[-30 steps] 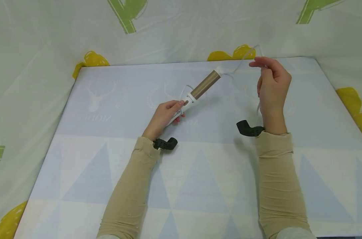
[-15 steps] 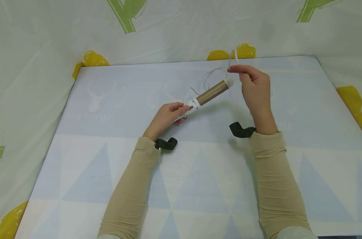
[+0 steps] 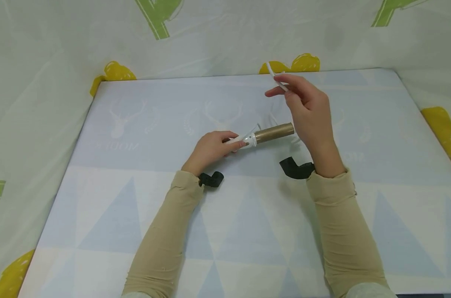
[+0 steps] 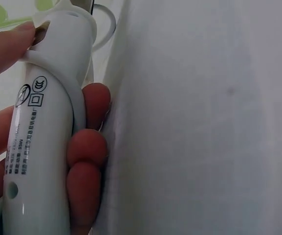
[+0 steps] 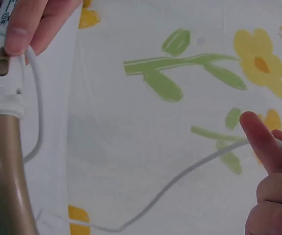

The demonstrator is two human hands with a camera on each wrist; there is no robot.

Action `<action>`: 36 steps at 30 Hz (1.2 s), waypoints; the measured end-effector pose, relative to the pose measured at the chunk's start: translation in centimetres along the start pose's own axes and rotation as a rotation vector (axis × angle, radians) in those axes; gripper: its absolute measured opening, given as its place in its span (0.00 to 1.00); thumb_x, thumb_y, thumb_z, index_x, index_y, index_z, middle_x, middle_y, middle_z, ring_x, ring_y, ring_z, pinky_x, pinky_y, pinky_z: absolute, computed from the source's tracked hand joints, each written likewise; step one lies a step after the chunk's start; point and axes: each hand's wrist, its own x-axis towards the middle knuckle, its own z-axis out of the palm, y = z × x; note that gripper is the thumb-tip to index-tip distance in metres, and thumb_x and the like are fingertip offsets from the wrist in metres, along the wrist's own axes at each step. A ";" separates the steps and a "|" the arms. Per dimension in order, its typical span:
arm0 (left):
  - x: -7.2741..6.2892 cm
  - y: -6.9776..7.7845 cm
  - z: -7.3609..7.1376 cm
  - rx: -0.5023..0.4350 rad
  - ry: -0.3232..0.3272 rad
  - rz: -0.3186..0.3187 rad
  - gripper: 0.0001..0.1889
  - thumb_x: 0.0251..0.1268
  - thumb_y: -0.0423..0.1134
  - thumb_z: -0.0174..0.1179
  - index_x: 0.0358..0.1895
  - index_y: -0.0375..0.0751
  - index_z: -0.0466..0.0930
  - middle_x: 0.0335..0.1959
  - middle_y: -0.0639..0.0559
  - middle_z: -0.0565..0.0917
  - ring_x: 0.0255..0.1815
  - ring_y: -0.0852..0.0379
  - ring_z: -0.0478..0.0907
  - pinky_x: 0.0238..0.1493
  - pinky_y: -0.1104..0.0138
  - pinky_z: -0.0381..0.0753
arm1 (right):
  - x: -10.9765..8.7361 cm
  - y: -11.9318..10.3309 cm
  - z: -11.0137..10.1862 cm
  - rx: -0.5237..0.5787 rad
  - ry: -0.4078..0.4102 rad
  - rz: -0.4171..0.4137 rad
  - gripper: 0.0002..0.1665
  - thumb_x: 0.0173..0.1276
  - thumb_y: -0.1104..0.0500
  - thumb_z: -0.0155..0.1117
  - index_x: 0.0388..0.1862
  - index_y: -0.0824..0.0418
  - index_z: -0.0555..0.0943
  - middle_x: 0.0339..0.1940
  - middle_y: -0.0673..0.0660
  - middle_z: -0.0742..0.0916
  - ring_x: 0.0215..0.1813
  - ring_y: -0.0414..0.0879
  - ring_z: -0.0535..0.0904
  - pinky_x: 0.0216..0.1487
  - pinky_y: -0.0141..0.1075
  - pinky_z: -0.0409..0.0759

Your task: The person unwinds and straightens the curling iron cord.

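My left hand (image 3: 214, 149) grips the white handle of a curling iron (image 3: 274, 133) above the table, its gold barrel pointing right. In the left wrist view the fingers wrap the printed handle (image 4: 43, 142), and the thumb lies by a brown switch (image 4: 41, 33). A white cord (image 4: 65, 81) loops around the handle. To the right and farther back, my raised right hand (image 3: 309, 114) pinches the cord between thumb and fingers. From there the cord (image 5: 170, 183) runs slack toward the iron in the right wrist view. The barrel's tip is partly hidden behind the right hand.
The table (image 3: 248, 223) has a pale blue and white cover with triangles and deer prints. Behind it hangs a white sheet (image 3: 225, 37) with green and yellow flower prints. Black wrist mounts (image 3: 212, 179) sit on both wrists.
My right hand has moved left with the cord, over the barrel's end. The curling iron has turned from a steep slant to nearly level, with my left hand shifting slightly right.
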 end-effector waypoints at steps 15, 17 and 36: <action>0.0 0.8 0.0 0.130 -0.025 -0.019 0.28 0.48 0.70 0.51 0.51 0.62 0.75 0.31 0.68 0.78 0.37 0.63 0.71 0.39 0.67 0.69 | -1.6 -4.7 -0.6 0.115 0.031 -0.403 0.24 0.61 0.72 0.38 0.48 0.64 0.79 0.37 0.58 0.85 0.25 0.42 0.75 0.16 0.29 0.47; 0.1 0.8 0.1 0.127 -0.025 -0.023 0.29 0.49 0.70 0.51 0.51 0.61 0.75 0.33 0.66 0.78 0.37 0.63 0.71 0.38 0.67 0.69 | -1.7 -4.9 -0.8 0.131 0.058 -0.422 0.25 0.59 0.73 0.37 0.47 0.65 0.79 0.36 0.59 0.85 0.25 0.43 0.75 0.17 0.28 0.47; 0.2 0.9 0.0 0.115 -0.017 -0.033 0.28 0.50 0.67 0.53 0.52 0.58 0.74 0.34 0.63 0.76 0.34 0.60 0.70 0.35 0.66 0.68 | -2.2 -5.2 -4.2 0.594 0.409 -0.455 0.16 0.52 0.72 0.42 0.30 0.86 0.74 0.27 0.80 0.78 0.05 0.38 0.52 0.12 0.23 0.48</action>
